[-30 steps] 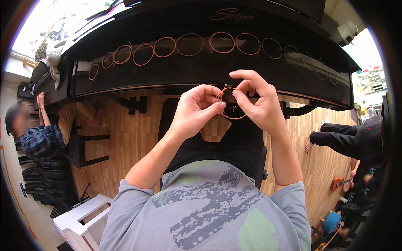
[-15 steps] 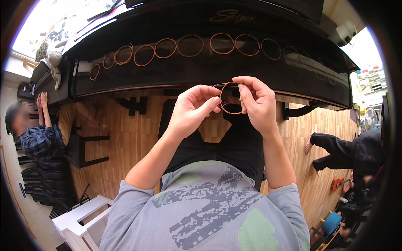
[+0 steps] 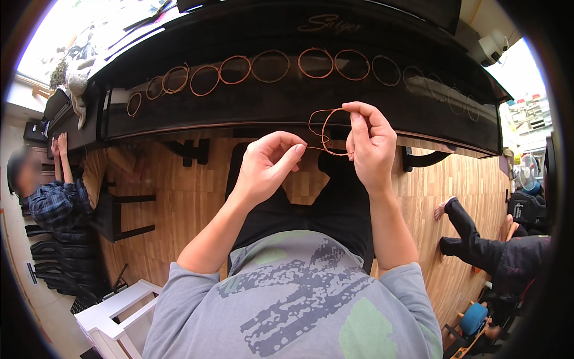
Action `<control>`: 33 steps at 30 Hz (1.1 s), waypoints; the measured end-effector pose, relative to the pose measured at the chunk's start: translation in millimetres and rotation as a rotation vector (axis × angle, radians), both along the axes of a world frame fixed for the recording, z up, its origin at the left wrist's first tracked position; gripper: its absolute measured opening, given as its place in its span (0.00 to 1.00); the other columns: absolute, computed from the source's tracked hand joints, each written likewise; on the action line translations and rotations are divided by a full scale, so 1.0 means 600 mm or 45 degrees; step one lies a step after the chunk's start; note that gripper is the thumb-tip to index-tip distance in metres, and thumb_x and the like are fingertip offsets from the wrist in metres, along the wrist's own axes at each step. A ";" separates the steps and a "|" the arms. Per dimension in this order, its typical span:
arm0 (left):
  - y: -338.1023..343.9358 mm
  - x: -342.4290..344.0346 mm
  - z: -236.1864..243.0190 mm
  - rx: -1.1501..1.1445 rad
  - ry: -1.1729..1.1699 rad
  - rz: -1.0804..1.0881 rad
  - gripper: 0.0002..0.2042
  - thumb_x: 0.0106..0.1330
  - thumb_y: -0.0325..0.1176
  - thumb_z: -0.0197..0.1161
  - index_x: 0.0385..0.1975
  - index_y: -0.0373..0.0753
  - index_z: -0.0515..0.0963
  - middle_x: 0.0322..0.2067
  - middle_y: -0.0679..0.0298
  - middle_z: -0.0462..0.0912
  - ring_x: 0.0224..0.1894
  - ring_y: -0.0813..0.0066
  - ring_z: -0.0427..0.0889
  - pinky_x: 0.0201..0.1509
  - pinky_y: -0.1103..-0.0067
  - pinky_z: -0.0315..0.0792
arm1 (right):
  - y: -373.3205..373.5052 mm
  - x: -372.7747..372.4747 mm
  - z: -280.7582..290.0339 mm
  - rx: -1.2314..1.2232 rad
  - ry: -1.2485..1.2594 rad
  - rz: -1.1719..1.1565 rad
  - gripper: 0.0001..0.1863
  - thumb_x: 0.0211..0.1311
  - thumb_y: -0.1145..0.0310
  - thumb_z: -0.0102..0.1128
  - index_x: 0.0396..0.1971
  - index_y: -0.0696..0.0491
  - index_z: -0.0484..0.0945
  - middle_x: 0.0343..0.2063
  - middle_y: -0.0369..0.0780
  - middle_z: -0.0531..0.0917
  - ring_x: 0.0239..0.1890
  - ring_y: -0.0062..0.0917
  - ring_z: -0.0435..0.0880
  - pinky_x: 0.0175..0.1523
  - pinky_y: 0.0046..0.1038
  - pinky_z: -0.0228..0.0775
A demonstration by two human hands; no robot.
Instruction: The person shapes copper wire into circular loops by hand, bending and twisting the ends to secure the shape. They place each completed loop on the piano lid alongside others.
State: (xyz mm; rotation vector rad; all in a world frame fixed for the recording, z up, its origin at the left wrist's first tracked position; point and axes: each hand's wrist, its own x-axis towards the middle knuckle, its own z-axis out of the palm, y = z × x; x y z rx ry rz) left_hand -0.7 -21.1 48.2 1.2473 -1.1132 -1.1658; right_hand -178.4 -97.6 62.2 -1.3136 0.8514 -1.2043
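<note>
A copper-coloured wire coil (image 3: 323, 133) hangs between my hands, just in front of the black piano's front edge. My right hand (image 3: 372, 145) grips the coil's right side, thumb against the fingers. My left hand (image 3: 266, 164) pinches a loose end of the wire between thumb and forefinger, drawn out to the left of the ring. A looser loop of the same wire stands off the ring's upper left. Beyond my hands, several coils lie in a row on the glossy black piano lid (image 3: 239, 107), among them a copper ring (image 3: 315, 77) and a darker ring (image 3: 271, 81).
At the left, a person in a checked shirt (image 3: 57, 206) rests both hands on a black surface. Another person in dark clothes (image 3: 478, 242) is at the right, above the wooden floor (image 3: 412, 203). White furniture (image 3: 116, 317) stands at lower left.
My left hand has moved left and down, pulling a wire end away from the coil. My right hand has shifted slightly up. The person at the right has moved.
</note>
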 end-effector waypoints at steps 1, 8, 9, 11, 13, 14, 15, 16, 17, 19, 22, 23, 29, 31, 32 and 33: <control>0.003 0.001 0.001 -0.014 -0.042 0.017 0.06 0.66 0.29 0.60 0.37 0.34 0.79 0.27 0.70 0.79 0.27 0.88 0.77 0.30 0.89 0.70 | 0.001 0.000 -0.001 0.014 -0.010 -0.028 0.09 0.69 0.75 0.49 0.41 0.58 0.79 0.17 0.26 0.70 0.15 0.05 0.62 0.19 0.12 0.54; 0.000 -0.001 0.000 -0.227 -0.066 0.121 0.05 0.63 0.24 0.62 0.37 0.32 0.77 0.30 0.68 0.79 0.33 0.86 0.78 0.37 0.88 0.73 | 0.000 0.013 -0.018 -0.324 0.283 -0.221 0.08 0.66 0.76 0.52 0.40 0.58 0.79 0.18 0.26 0.69 0.20 0.07 0.62 0.24 0.13 0.54; -0.003 -0.005 0.001 -0.276 -0.026 0.131 0.06 0.63 0.23 0.63 0.38 0.32 0.76 0.31 0.67 0.79 0.34 0.85 0.78 0.38 0.88 0.73 | 0.001 0.014 -0.015 -0.284 0.247 -0.181 0.08 0.66 0.77 0.52 0.40 0.59 0.79 0.19 0.26 0.69 0.21 0.07 0.62 0.24 0.13 0.54; -0.009 -0.011 0.004 -0.310 0.020 0.141 0.10 0.63 0.22 0.62 0.42 0.33 0.74 0.34 0.67 0.78 0.37 0.84 0.78 0.41 0.87 0.73 | 0.005 0.014 -0.008 -0.193 0.179 -0.105 0.08 0.66 0.77 0.52 0.40 0.59 0.79 0.19 0.26 0.69 0.21 0.07 0.63 0.25 0.13 0.55; -0.013 -0.016 0.004 -0.345 0.085 0.178 0.13 0.63 0.20 0.61 0.47 0.34 0.71 0.37 0.66 0.77 0.39 0.83 0.77 0.45 0.86 0.72 | 0.005 0.011 -0.010 -0.054 0.041 -0.017 0.08 0.66 0.77 0.51 0.40 0.59 0.79 0.19 0.26 0.69 0.21 0.07 0.63 0.25 0.13 0.55; -0.013 -0.019 0.003 -0.365 0.127 0.211 0.15 0.63 0.20 0.60 0.49 0.35 0.69 0.38 0.65 0.76 0.41 0.83 0.77 0.46 0.86 0.72 | 0.004 0.009 -0.010 0.012 -0.027 0.027 0.08 0.66 0.77 0.51 0.40 0.59 0.79 0.20 0.26 0.70 0.21 0.07 0.63 0.25 0.13 0.55; -0.013 -0.023 0.002 -0.384 0.170 0.244 0.17 0.63 0.20 0.59 0.51 0.35 0.67 0.40 0.65 0.75 0.42 0.82 0.76 0.48 0.86 0.71 | 0.004 0.008 -0.011 -0.038 -0.004 -0.009 0.08 0.66 0.77 0.51 0.40 0.59 0.79 0.20 0.26 0.70 0.21 0.07 0.63 0.25 0.13 0.55; -0.010 -0.027 0.003 -0.341 0.233 0.313 0.22 0.62 0.21 0.61 0.54 0.37 0.63 0.41 0.65 0.72 0.43 0.80 0.74 0.48 0.83 0.70 | 0.006 0.009 -0.013 -0.083 0.017 -0.042 0.08 0.66 0.77 0.52 0.40 0.59 0.79 0.20 0.27 0.70 0.21 0.07 0.63 0.25 0.13 0.55; -0.010 -0.024 -0.001 -0.465 -0.069 0.425 0.21 0.59 0.22 0.63 0.51 0.37 0.66 0.39 0.64 0.71 0.41 0.77 0.73 0.46 0.82 0.69 | 0.007 0.011 -0.014 -0.128 0.039 -0.075 0.08 0.66 0.77 0.52 0.41 0.58 0.79 0.20 0.27 0.70 0.21 0.07 0.64 0.25 0.13 0.56; -0.011 -0.017 -0.009 -0.700 -0.680 0.635 0.18 0.55 0.25 0.68 0.45 0.38 0.71 0.35 0.63 0.70 0.39 0.72 0.71 0.42 0.78 0.67 | 0.007 0.013 -0.014 -0.281 0.189 -0.165 0.08 0.65 0.78 0.52 0.41 0.58 0.79 0.20 0.29 0.72 0.21 0.08 0.65 0.25 0.13 0.57; -0.010 -0.025 0.014 -0.834 -1.188 0.513 0.11 0.47 0.32 0.73 0.31 0.45 0.80 0.29 0.67 0.71 0.36 0.70 0.70 0.42 0.75 0.61 | 0.010 0.018 -0.017 -0.435 0.303 -0.252 0.08 0.64 0.78 0.53 0.41 0.59 0.78 0.22 0.32 0.75 0.21 0.09 0.67 0.25 0.15 0.60; -0.014 -0.028 0.019 -0.803 -1.305 0.460 0.10 0.48 0.34 0.73 0.30 0.46 0.81 0.28 0.69 0.71 0.36 0.71 0.70 0.42 0.76 0.60 | 0.011 0.021 -0.016 -0.476 0.319 -0.269 0.08 0.64 0.79 0.53 0.41 0.59 0.78 0.22 0.33 0.76 0.20 0.09 0.68 0.25 0.15 0.62; -0.023 -0.029 0.008 -0.799 -1.386 0.418 0.08 0.49 0.33 0.71 0.28 0.45 0.80 0.27 0.70 0.73 0.34 0.72 0.73 0.41 0.75 0.60 | 0.014 0.022 -0.012 -0.435 0.357 -0.281 0.08 0.63 0.79 0.54 0.41 0.58 0.79 0.24 0.34 0.78 0.20 0.11 0.70 0.25 0.16 0.64; -0.024 -0.034 0.012 -0.794 -1.307 0.381 0.07 0.48 0.30 0.69 0.27 0.43 0.79 0.28 0.68 0.73 0.34 0.71 0.73 0.41 0.75 0.61 | 0.014 0.019 -0.013 -0.444 0.402 -0.299 0.08 0.63 0.79 0.54 0.40 0.58 0.79 0.24 0.35 0.78 0.20 0.11 0.70 0.25 0.16 0.64; -0.022 -0.039 0.017 -0.786 -1.242 0.347 0.07 0.48 0.27 0.69 0.26 0.42 0.78 0.28 0.67 0.73 0.34 0.70 0.73 0.42 0.74 0.62 | 0.014 0.018 -0.014 -0.449 0.425 -0.307 0.08 0.62 0.79 0.54 0.40 0.58 0.79 0.24 0.35 0.78 0.20 0.11 0.70 0.25 0.16 0.64; -0.020 -0.042 0.021 -0.777 -1.178 0.312 0.07 0.47 0.25 0.68 0.25 0.41 0.78 0.29 0.65 0.73 0.34 0.69 0.73 0.43 0.74 0.63 | 0.013 0.017 -0.016 -0.476 0.444 -0.336 0.08 0.62 0.79 0.55 0.40 0.58 0.79 0.24 0.35 0.78 0.20 0.11 0.70 0.25 0.16 0.64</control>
